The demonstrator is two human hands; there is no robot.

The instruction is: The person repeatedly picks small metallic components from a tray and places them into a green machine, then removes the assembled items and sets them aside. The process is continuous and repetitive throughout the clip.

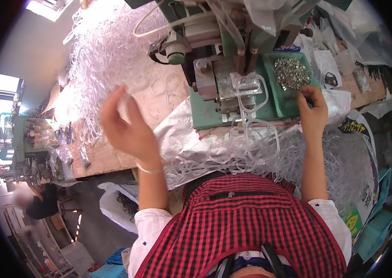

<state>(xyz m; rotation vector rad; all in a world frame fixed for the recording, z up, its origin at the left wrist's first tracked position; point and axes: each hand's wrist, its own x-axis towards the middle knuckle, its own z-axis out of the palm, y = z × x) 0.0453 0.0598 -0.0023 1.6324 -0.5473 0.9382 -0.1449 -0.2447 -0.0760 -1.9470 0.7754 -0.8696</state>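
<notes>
A clear plastic eyeglass frame (278,143) sits in the machine (205,88), one rim under the tool head and the other hanging over the front edge. My right hand (314,109) is at the right edge of a green tray (283,109) that holds a pile of small shiny metal parts (292,73). Its thumb and fingertips are pinched together; what they hold, if anything, is too small to name. Left of the machine, my left hand (128,127) is raised over the bench, slightly blurred, fingers apart and nothing visible in them.
A large heap of clear plastic frames (112,51) covers the bench's left side. More clear frames (205,160) lie on white sheeting before my apron, and others fill a sack (344,162) at right. Blue crates (376,236) stand lower right. Another person (43,201) is far left.
</notes>
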